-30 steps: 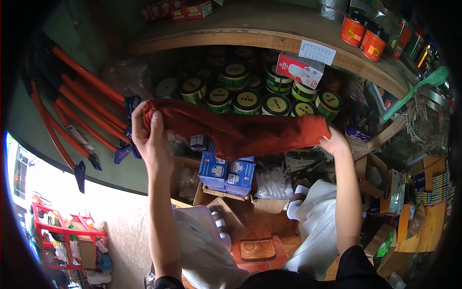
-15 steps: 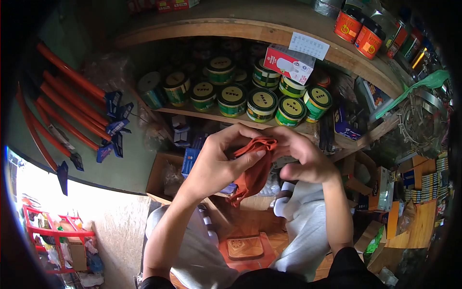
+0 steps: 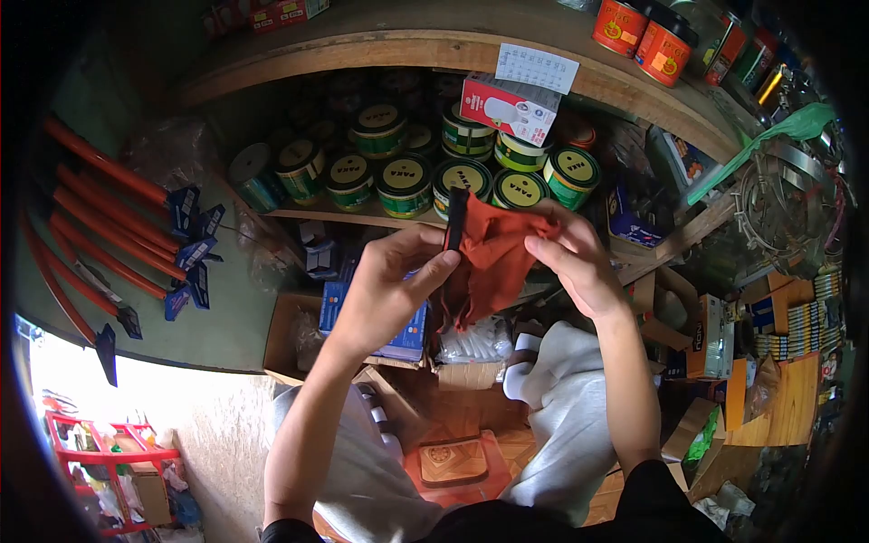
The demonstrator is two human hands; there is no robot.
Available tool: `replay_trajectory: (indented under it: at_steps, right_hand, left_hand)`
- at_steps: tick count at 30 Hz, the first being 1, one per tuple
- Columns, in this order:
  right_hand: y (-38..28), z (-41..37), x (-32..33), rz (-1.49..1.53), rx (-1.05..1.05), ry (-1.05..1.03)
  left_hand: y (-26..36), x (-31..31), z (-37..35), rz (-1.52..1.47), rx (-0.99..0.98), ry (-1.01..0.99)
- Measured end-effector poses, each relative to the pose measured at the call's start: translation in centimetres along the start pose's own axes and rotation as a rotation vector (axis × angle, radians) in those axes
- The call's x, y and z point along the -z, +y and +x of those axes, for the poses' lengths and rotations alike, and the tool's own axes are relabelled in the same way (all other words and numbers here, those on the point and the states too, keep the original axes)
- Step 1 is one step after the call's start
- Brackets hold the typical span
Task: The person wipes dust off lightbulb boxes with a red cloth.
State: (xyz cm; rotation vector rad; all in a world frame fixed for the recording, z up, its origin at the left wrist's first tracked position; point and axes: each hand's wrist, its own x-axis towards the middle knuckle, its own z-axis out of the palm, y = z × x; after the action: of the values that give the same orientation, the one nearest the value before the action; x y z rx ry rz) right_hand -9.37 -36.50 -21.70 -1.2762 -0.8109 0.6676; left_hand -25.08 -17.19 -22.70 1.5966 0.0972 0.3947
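Note:
Between my hands a rust-red cloth piece with a black band [image 3: 500, 249] is spread out in front of the shelf. My left hand [image 3: 391, 281] pinches its black-banded edge between thumb and fingers. On the other side, my right hand [image 3: 579, 262] grips the cloth with the thumb on top and the fingers behind it. The lower part of the cloth hangs loose in folds. I cannot tell what kind of item it is. Behind it stand green tins with yellow lids [image 3: 405, 176], partly hidden by the cloth.
A red-and-white box [image 3: 507, 110] lies on the tins beneath a wooden shelf edge [image 3: 380, 56]. Orange-handled tools [image 3: 118, 208] hang at the left. A blue box [image 3: 389, 337] and a carton of white packets [image 3: 475, 342] sit below my hands. Metal rings [image 3: 787, 208] hang at the right.
The cloth was bunched between my hands and is now opened out, showing its black band. My hands have moved apart, and the view has shifted slightly.

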Motion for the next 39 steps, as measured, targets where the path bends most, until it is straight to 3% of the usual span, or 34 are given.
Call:
replay_trajectory:
  at_steps: [4,7,10,16,19,21,25,28,31,34,39]
  right_hand:
    - [-1.9,-0.7,0.0,-0.005,-0.054,-0.215]
    - [-2.1,-1.0,-0.3,-0.368,-0.072,-0.163]
    - [-1.3,-0.7,-0.2,-0.418,-0.062,-0.057]
    - [-1.1,-0.8,-0.1,-0.486,-0.038,0.012]
    - [-0.9,-0.7,1.1,-0.430,-0.125,-0.034]
    - [-1.0,-0.9,1.6,-0.412,-0.180,-0.050]
    - [-0.8,-1.0,1.1,-0.417,-0.058,-0.012]
    - [-1.0,-0.8,0.9,-0.411,-0.042,-0.003]
    - [-0.6,-0.3,0.8,-0.570,0.192,-0.045]
    - [-1.1,-0.4,0.4,-0.557,0.135,-0.042]
    - [-0.1,-0.1,-0.3,-0.608,0.283,-0.167]
  left_hand:
    - [0.8,-1.8,-0.1,0.253,-0.088,-0.045]
    - [-0.5,-3.1,0.1,0.286,-0.156,-0.078]
    - [-0.8,-3.8,0.3,0.405,-0.206,-0.083]
    - [-1.7,-4.0,0.6,0.177,0.168,-0.104]
    - [-3.2,-3.9,0.7,0.391,-0.245,-0.002]
    - [-3.2,-4.1,0.3,0.348,-0.136,0.012]
    - [-2.6,-4.1,-0.1,0.295,-0.016,0.027]
    - [-3.0,-4.2,0.0,0.330,-0.071,0.061]
    - [-3.4,-3.8,0.2,0.230,-0.028,-0.039]
    - [-2.6,-3.8,0.1,0.006,0.073,-0.100]
    - [-2.4,-3.5,-0.2,0.135,-0.033,-0.081]
